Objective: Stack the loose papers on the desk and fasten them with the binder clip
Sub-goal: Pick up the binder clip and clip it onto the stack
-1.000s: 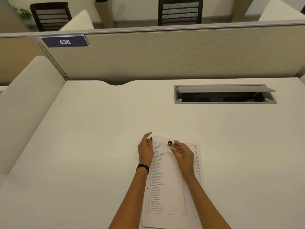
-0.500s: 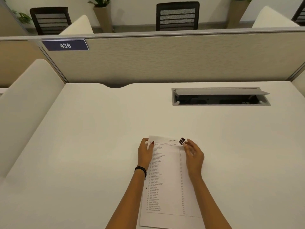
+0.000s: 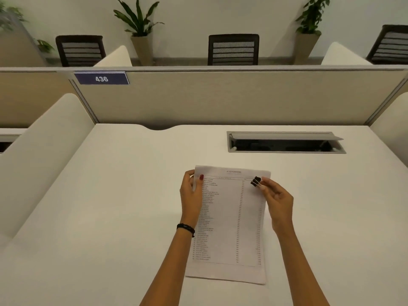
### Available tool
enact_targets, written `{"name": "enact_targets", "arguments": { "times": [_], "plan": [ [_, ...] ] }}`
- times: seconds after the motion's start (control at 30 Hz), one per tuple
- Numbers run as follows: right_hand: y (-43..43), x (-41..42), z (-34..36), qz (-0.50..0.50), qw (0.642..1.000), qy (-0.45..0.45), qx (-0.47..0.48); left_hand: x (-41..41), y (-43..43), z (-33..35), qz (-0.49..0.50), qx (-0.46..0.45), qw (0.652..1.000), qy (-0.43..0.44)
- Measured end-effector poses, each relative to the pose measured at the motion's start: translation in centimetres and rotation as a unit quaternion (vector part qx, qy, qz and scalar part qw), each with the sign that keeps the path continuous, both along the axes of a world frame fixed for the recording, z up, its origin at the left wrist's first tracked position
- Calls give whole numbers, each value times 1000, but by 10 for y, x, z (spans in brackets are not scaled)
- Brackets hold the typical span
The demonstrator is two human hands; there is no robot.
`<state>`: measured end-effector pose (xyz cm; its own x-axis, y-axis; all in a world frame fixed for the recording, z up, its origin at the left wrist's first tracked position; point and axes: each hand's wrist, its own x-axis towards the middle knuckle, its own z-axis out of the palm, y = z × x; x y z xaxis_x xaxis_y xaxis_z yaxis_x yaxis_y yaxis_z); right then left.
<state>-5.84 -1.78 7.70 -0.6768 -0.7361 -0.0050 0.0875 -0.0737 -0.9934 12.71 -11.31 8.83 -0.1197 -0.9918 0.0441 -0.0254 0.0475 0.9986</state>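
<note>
The right hand pinched the black binder clip by its wire handles between thumb and fingertips, the other fingers loosely curled. The clip sat over the papers toward their one o'clock corner, its black body pointing to ten o'clock. Whether its mouth touched the sheet could not be told.

The left hand gripped the papers at their eleven o'clock corner, thumb on top of the printed face and fingers curled round the left edge, which was lifted a little there. A dark bracelet circled that wrist.

The papers lay lengthwise on the white desk as one stack with edges roughly flush, the top sheet printed with a long list, its near end toward six o'clock between the two forearms.

At one o'clock from the papers, well apart, a grey cable tray was set into the desk with its lid raised. Beyond, at twelve o'clock, stood a beige partition, with a blue plate reading 436 at its ten o'clock end. Dark chairs and potted plants showed behind it.
</note>
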Motion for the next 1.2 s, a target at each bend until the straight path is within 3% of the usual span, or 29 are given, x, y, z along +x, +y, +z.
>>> {"name": "enact_targets", "arguments": {
  "times": [0.37, 0.87, 0.97, 1.2],
  "plan": [
    [24, 40, 75, -26, 966, 220, -132, 6, 36, 62, 85, -202, 975, 32],
    [37, 39, 79, -29, 951, 290, -102, -1, 35, 47, 100, -132, 986, 16],
    [37, 38, 92, -35, 919, 380, -104, -2, 34, 47, 94, -139, 986, 10],
    [10, 46, 139, 28, 781, 614, -108, -1, 34, 46, 65, -175, 982, -13]
  ]
}}
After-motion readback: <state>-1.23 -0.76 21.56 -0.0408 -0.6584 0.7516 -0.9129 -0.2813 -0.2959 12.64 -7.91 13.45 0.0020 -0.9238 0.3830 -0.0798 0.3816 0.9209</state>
